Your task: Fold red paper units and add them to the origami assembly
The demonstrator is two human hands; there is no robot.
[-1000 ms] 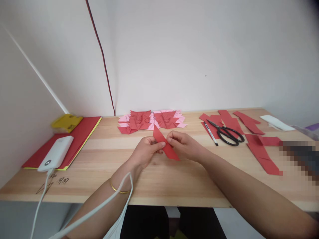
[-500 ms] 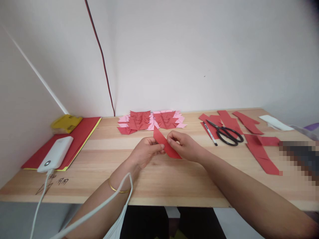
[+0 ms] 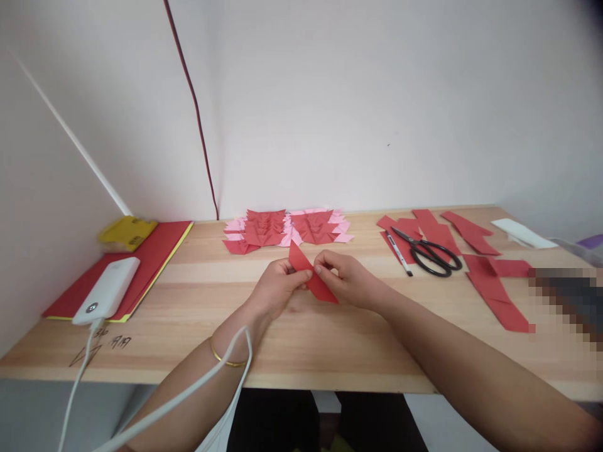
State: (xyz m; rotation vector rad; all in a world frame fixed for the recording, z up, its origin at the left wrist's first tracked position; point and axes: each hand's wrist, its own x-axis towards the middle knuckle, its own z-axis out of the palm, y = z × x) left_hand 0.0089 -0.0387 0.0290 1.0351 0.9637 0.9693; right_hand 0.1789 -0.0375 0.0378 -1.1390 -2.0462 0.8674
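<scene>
Between my two hands, above the middle of the wooden table point(image 3: 330, 351), is a folded piece of red paper point(image 3: 322, 290) with slanted, pointed ends. My left hand point(image 3: 285, 282) pinches its left side, thumb on top. My right hand point(image 3: 346, 276) closes thumb and forefinger on its right edge, level with the left thumb. Just beyond the paper, folded red paper pieces point(image 3: 266, 227) and pink paper pieces point(image 3: 343, 237) lie in two rows of overlapping points. The fingers under the paper are partly hidden.
Black-handled scissors point(image 3: 436, 258) and a white marker pen point(image 3: 399, 254) rest on red paper offcuts point(image 3: 502, 301) at right. At left, a white power bank point(image 3: 107, 290) and a yellow packet point(image 3: 127, 233) sit on red sheets point(image 3: 164, 251). A white cable point(image 3: 172, 402) crosses my left forearm.
The red paper has tilted slightly, its lower tip shifting left and a little down. My right hand has moved slightly left along with it. Both hands keep their pinch.
</scene>
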